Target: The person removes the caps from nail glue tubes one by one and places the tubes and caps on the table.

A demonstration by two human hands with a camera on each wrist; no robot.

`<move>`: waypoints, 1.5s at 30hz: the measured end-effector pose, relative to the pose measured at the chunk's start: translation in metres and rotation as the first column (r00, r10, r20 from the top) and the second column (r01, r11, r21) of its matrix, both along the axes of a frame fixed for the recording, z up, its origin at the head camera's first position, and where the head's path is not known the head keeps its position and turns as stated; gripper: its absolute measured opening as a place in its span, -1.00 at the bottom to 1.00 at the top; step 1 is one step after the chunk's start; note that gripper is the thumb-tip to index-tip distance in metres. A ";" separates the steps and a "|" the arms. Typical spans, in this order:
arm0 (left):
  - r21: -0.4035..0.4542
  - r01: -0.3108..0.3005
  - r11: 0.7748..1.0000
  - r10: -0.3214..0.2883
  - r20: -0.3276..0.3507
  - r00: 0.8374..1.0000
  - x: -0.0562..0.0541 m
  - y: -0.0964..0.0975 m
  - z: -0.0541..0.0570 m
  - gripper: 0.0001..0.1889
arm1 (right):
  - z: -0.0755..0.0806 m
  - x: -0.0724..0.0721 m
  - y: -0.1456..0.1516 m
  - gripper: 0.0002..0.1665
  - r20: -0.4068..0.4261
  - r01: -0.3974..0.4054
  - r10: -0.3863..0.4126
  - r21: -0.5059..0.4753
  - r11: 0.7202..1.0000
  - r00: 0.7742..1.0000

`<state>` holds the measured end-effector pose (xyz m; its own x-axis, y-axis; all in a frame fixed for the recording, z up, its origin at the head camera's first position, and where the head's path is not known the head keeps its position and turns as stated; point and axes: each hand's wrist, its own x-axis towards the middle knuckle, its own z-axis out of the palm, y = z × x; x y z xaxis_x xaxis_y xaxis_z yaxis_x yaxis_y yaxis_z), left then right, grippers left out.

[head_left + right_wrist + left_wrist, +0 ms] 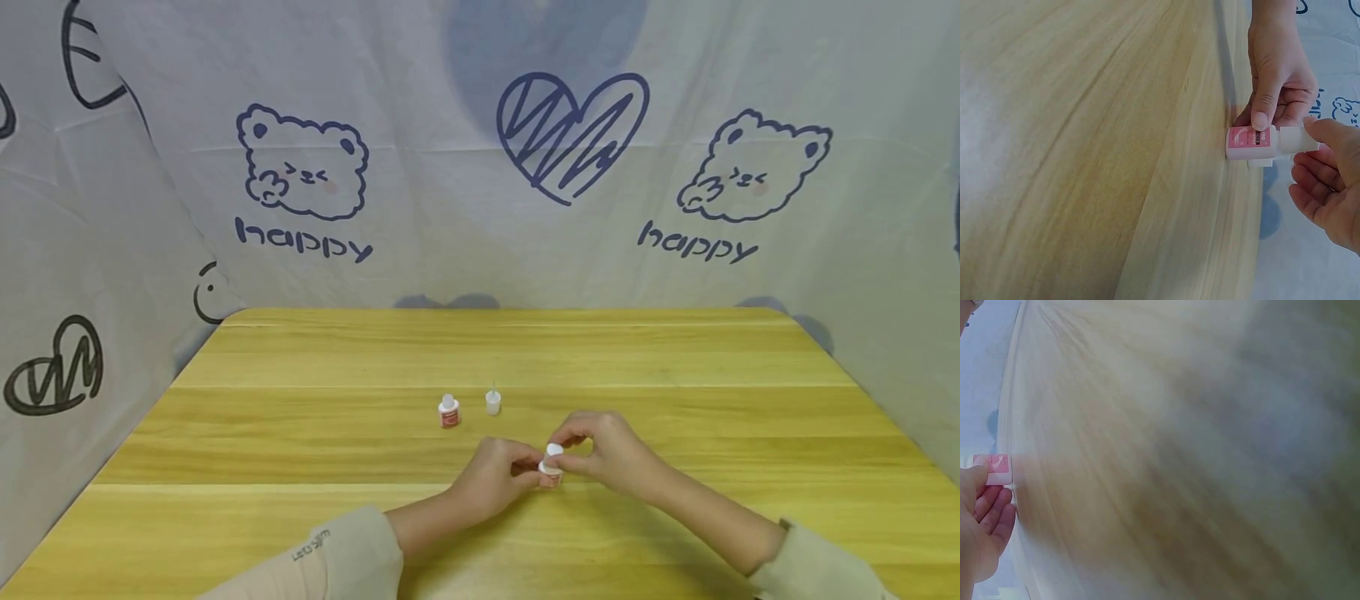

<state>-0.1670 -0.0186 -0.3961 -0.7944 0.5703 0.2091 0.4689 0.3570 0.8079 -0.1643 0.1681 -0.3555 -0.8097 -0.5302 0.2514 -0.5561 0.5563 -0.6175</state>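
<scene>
My left hand [491, 482] grips a small white bottle [551, 477] with a pink-red label, low over the wooden table. In the right wrist view the bottle's pink label [1249, 137] faces the camera, with the left thumb pressed on its edge. My right hand [611, 454] pinches the white cap [1294, 140] at the bottle's top between thumb and forefinger. Whether the cap is screwed tight or loose I cannot tell. Behind the hands stands a second small bottle [449, 415] with a red label and a pale, translucent top.
A small white cap [492, 403] with a thin pin pointing up stands right of the second bottle. The wooden table [300, 433] reaches back to a hanging white cloth [442, 192] printed with bears and hearts. More cloth [97, 250] hangs along the left side.
</scene>
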 end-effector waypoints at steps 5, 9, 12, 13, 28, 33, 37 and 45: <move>0.008 0.008 1.000 -0.008 -0.005 1.000 0.000 0.001 0.000 -0.81 | 0.001 0.000 0.000 -0.92 0.023 -0.019 0.019 -0.001 1.000 1.000; 0.004 0.003 1.000 -0.003 -0.006 1.000 -0.001 0.001 -0.001 -0.82 | 0.002 -0.001 0.001 -0.93 0.027 -0.033 0.033 0.010 0.999 0.999; 0.001 0.000 1.000 0.000 -0.006 1.000 -0.001 0.000 -0.001 -0.82 | 0.004 -0.001 0.002 -0.93 0.021 -0.048 0.048 0.020 0.999 0.999; -0.001 0.000 1.000 0.000 -0.007 1.000 -0.001 0.000 -0.001 -0.82 | 0.004 -0.001 0.002 -0.92 0.018 -0.056 0.056 0.022 0.998 0.998; 0.001 0.002 1.000 -0.002 -0.005 1.000 -0.001 0.000 -0.002 -0.81 | 0.004 -0.001 0.002 -0.84 -0.004 -0.071 0.071 0.028 0.997 0.997; -0.016 -0.016 1.000 0.017 0.006 1.000 -0.001 0.001 -0.003 -0.82 | 0.002 0.000 0.002 -0.82 -0.022 -0.019 0.019 0.019 1.000 1.000; -0.010 -0.018 1.000 0.018 0.004 1.000 -0.001 0.001 -0.003 -0.82 | 0.001 0.000 0.002 -0.83 -0.031 0.001 0.000 0.009 1.000 1.000; 0.001 -0.009 1.000 0.009 -0.022 1.000 -0.001 0.000 -0.004 -0.83 | -0.002 0.001 0.001 -0.84 -0.078 0.035 -0.036 -0.011 0.999 0.996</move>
<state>-0.1681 -0.0183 -0.4002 -0.7949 0.5627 0.2271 0.4831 0.3605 0.7979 -0.1632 0.1690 -0.3574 -0.8054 -0.4991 0.3199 -0.5833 0.5708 -0.5779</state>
